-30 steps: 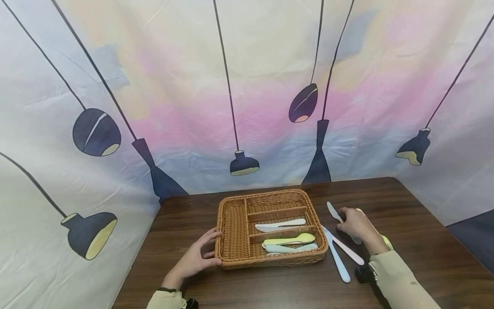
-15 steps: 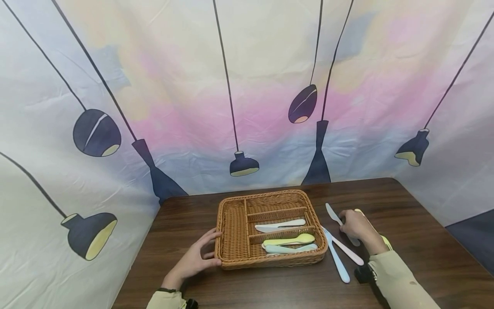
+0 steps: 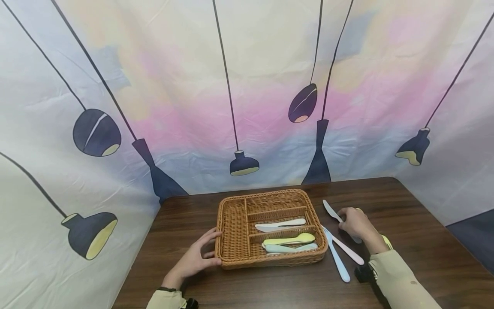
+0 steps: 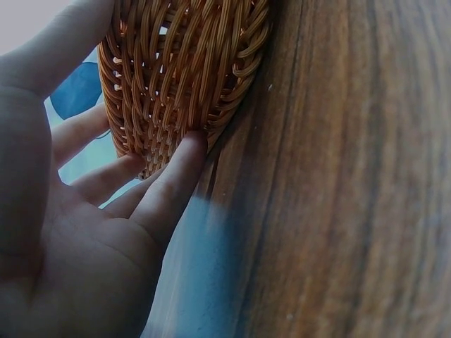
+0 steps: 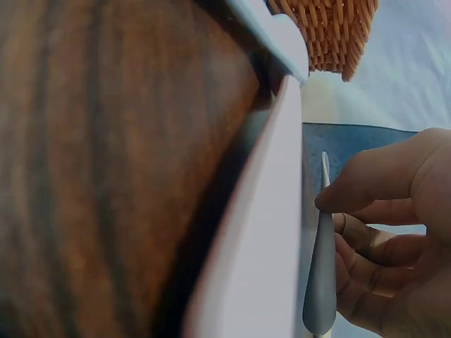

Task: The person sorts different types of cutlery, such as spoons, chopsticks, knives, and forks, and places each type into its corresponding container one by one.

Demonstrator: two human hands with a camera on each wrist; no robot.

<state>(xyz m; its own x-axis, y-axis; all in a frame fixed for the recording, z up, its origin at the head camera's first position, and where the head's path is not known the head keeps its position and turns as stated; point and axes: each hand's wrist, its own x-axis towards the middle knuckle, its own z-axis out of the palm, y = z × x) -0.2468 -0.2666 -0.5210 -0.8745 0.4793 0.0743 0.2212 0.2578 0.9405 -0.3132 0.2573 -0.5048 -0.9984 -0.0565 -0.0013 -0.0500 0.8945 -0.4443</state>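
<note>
A wicker cutlery basket (image 3: 233, 231) with several compartments stands on the table. My left hand (image 3: 193, 257) rests on its left side, thumb by the front corner; the left wrist view shows straight fingertips against the woven wall (image 4: 162, 91). My right hand (image 3: 356, 225) pinches a pale grey knife (image 3: 331, 210) between thumb and fingers, right of the basket. In the right wrist view the knife's handle (image 5: 321, 282) lies along the fingers. A light blue fork (image 3: 339, 262) and a pale pink utensil (image 3: 350, 252) cross between that hand and the basket.
White cutlery (image 3: 285, 223) lies in the basket's middle right compartment. In the front one are a yellow spoon (image 3: 297, 239) and light blue cutlery (image 3: 287, 249). A yellow utensil (image 3: 387, 242) is mostly hidden behind the right wrist. A printed cloth (image 3: 262, 107) hangs behind the table.
The knife in my right hand has shifted slightly left and away from me, and its tip is nearer the basket. My left hand and the basket have stayed put.
</note>
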